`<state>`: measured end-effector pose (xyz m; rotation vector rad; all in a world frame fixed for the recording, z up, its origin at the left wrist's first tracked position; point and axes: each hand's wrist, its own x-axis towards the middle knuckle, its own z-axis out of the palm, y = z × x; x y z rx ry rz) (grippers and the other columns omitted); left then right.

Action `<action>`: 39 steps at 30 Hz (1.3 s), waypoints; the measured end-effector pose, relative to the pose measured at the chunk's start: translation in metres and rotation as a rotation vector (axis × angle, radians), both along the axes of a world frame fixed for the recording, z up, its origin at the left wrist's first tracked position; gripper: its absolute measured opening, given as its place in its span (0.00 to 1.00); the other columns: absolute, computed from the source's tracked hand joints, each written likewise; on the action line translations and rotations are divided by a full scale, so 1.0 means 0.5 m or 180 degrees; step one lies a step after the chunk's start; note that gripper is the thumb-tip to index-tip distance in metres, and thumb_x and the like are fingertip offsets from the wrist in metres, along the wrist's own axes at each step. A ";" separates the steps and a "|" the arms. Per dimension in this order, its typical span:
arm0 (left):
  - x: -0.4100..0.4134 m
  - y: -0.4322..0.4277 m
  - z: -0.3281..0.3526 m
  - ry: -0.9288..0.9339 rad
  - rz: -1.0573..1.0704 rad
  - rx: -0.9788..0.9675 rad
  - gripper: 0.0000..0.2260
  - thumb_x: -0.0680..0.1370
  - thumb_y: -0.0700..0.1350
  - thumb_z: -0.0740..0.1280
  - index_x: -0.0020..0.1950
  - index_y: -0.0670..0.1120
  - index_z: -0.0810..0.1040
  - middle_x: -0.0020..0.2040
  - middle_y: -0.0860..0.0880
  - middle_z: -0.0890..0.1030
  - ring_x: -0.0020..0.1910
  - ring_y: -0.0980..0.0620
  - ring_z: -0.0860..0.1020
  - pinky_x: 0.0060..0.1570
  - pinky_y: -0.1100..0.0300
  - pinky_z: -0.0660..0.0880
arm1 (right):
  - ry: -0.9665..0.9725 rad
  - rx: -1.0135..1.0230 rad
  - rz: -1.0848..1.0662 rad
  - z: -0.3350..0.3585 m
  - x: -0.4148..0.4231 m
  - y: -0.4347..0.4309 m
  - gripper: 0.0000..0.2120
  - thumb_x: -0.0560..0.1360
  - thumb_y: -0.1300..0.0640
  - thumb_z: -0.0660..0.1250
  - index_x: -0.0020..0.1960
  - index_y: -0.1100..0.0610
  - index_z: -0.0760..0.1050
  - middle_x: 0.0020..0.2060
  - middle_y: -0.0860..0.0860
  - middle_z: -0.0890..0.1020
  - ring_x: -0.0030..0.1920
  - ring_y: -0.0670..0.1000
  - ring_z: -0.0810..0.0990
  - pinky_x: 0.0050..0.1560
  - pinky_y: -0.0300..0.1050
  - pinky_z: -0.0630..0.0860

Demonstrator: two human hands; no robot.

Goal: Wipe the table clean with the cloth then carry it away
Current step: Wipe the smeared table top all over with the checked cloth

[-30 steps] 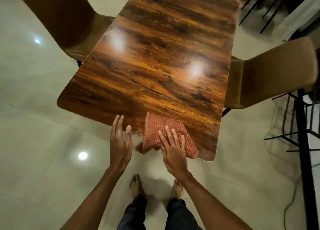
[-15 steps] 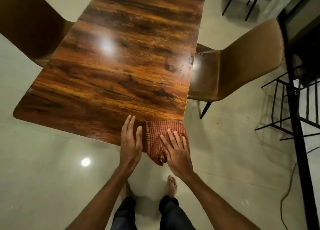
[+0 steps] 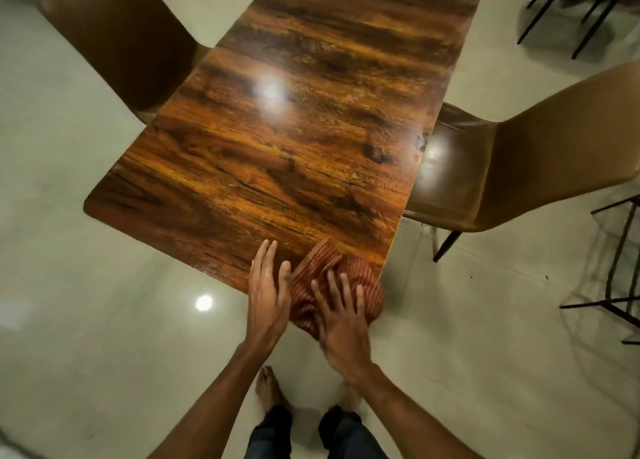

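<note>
cloth (image 3: 341, 278) now bunched at table (image 3: 277, 129) corner, r hand (image 3: 341, 323) pressing

Two brown chairs (image 3: 540, 153) flank it on pale tiled floor (image 3: 69, 285)

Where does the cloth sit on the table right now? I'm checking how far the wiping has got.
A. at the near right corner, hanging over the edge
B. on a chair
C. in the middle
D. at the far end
A: the cloth lies bunched under the right hand at the table's near right corner, partly past the edge.
</note>
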<state>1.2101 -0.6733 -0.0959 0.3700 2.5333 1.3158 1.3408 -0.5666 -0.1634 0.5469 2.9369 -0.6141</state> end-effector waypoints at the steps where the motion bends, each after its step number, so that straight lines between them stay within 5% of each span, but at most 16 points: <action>1: -0.005 -0.012 0.000 0.0010 0.0060 -0.0030 0.24 0.85 0.60 0.53 0.80 0.55 0.61 0.82 0.57 0.58 0.80 0.56 0.58 0.77 0.40 0.60 | 0.0057 0.0011 0.0105 -0.008 0.000 -0.023 0.33 0.85 0.43 0.57 0.85 0.45 0.47 0.85 0.52 0.48 0.84 0.57 0.44 0.81 0.64 0.45; 9: -0.070 -0.116 0.017 0.0018 0.0443 -0.0245 0.27 0.84 0.58 0.51 0.80 0.48 0.62 0.82 0.51 0.60 0.80 0.51 0.60 0.79 0.43 0.59 | -0.0254 0.0228 0.1168 0.017 -0.234 -0.115 0.38 0.83 0.39 0.55 0.84 0.46 0.37 0.84 0.55 0.40 0.83 0.59 0.38 0.80 0.67 0.44; 14: -0.165 -0.203 0.014 -0.0059 0.0659 -0.0109 0.28 0.82 0.60 0.51 0.80 0.49 0.63 0.82 0.52 0.61 0.79 0.52 0.61 0.78 0.45 0.60 | -0.0316 0.0251 0.1002 0.015 -0.231 -0.119 0.29 0.85 0.42 0.45 0.85 0.43 0.44 0.85 0.50 0.44 0.84 0.56 0.40 0.81 0.65 0.42; 22: -0.353 -0.383 -0.038 -0.0092 0.0575 -0.0079 0.26 0.83 0.60 0.53 0.80 0.51 0.63 0.81 0.51 0.62 0.79 0.50 0.63 0.74 0.43 0.68 | -0.0311 0.0273 0.1040 0.038 -0.532 -0.327 0.32 0.86 0.44 0.52 0.85 0.45 0.40 0.84 0.51 0.39 0.83 0.58 0.36 0.80 0.64 0.34; 30: -0.506 -0.506 -0.047 -0.0125 0.0828 0.0085 0.28 0.82 0.63 0.51 0.80 0.52 0.62 0.81 0.52 0.61 0.80 0.53 0.61 0.75 0.43 0.66 | -0.0637 0.0554 0.0857 0.031 -0.551 -0.352 0.29 0.85 0.44 0.46 0.85 0.43 0.44 0.85 0.50 0.45 0.84 0.57 0.42 0.81 0.66 0.42; 39: -0.637 -0.567 -0.038 -0.0029 0.1019 0.0205 0.24 0.85 0.55 0.54 0.80 0.49 0.63 0.81 0.49 0.62 0.79 0.50 0.62 0.73 0.42 0.69 | -0.0227 0.0389 0.1518 0.034 -0.923 -0.529 0.32 0.84 0.44 0.52 0.85 0.45 0.45 0.85 0.53 0.44 0.84 0.59 0.43 0.81 0.66 0.41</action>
